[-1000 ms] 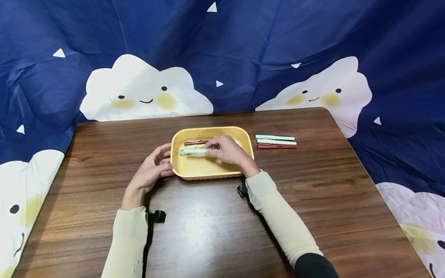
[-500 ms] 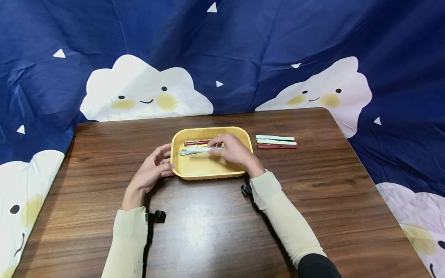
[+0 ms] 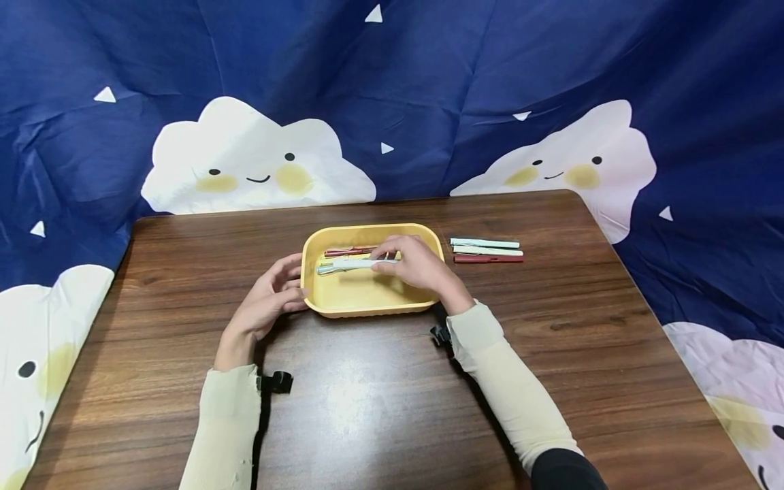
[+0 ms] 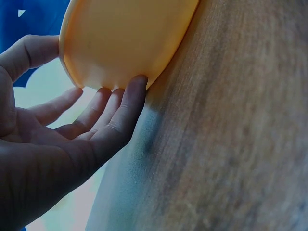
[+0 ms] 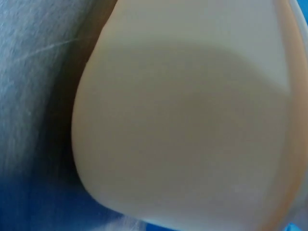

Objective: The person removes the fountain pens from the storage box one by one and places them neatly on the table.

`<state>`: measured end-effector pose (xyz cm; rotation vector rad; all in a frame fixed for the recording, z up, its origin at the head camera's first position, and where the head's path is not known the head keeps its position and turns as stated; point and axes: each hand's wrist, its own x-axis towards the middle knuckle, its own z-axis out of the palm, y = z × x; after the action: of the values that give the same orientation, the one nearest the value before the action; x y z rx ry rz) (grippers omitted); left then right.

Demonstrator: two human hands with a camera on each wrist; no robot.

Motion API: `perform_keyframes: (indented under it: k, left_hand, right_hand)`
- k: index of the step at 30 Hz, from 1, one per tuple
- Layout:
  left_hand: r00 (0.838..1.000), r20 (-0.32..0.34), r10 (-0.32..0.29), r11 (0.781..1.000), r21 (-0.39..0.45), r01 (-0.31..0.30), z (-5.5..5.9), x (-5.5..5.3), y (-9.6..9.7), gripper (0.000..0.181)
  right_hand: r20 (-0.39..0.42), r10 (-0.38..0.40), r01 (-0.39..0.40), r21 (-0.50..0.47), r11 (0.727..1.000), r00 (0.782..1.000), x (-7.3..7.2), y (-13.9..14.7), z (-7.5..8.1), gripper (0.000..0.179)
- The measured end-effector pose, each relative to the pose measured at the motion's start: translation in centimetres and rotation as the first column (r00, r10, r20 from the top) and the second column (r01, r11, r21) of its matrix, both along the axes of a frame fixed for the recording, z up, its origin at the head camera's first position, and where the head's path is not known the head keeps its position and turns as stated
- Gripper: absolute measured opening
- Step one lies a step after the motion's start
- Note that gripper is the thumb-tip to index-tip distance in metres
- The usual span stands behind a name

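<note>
A yellow rectangular tray (image 3: 367, 305) stands on the table. My left hand (image 3: 269, 296) is at the tray's left end, its slightly bent fingertips touching the outer wall and its thumb at the rim, as the left wrist view shows. Inside the tray, my right hand (image 3: 413, 264) pinches the right end of a white pen (image 3: 358, 263) between thumb and fingers. Beside and partly under that pen lies a pale blue pen (image 3: 324, 270). Farther back in the tray is a dark red pen (image 3: 343, 252). The right wrist view shows only the tray wall (image 5: 183, 120), with no hand.
Right of the tray, a pale blue pen (image 3: 486, 243), a white pen (image 3: 490, 250) and a dark red pen (image 3: 490, 258) lie side by side on the brown wooden table (image 3: 551, 340). A blue curtain (image 3: 416, 88) with clouds hangs behind the table.
My right hand has slid a little to the right inside the tray, and the white pen has shifted right with it. The left hand and the tray stay in place.
</note>
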<state>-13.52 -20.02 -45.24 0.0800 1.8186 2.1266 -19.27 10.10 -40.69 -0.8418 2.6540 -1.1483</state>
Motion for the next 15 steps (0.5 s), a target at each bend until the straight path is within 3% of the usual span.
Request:
perform_keyframes:
  k: [7, 15]
  left_hand:
    - [1.0, 0.004, -0.004, 1.0, 0.008, 0.004, -0.1, 0.0, -0.1, 0.074]
    - [1.0, 0.007, 0.0, 1.0, 0.005, 0.0, -0.2, -0.1, -0.1, 0.075]
  right_hand:
    - [-0.008, 0.003, -0.003, -0.042, 0.999, 1.0, 0.0, 0.9, 0.2, 0.014]
    - [-0.075, -0.017, 0.013, -0.045, 0.999, 0.997, 0.0, 2.1, 0.8, 0.013]
